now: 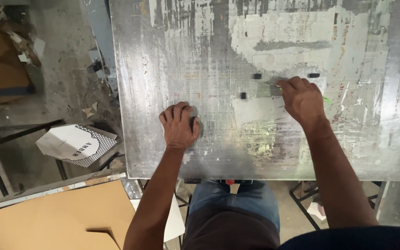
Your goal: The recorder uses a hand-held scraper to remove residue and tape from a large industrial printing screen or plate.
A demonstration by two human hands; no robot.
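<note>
Near the body, a tan cardboard sheet and a white folded carton with a black dotted pattern lie left of the metal table. The left hand presses flat on the table, fingers curled. Farther off, the right hand pinches a thin green tool beside small black blocks

Your right hand hides most of a thin green tool; only its tips show. The metal table runs past the top edge. Your left hand covers something dark.
</note>
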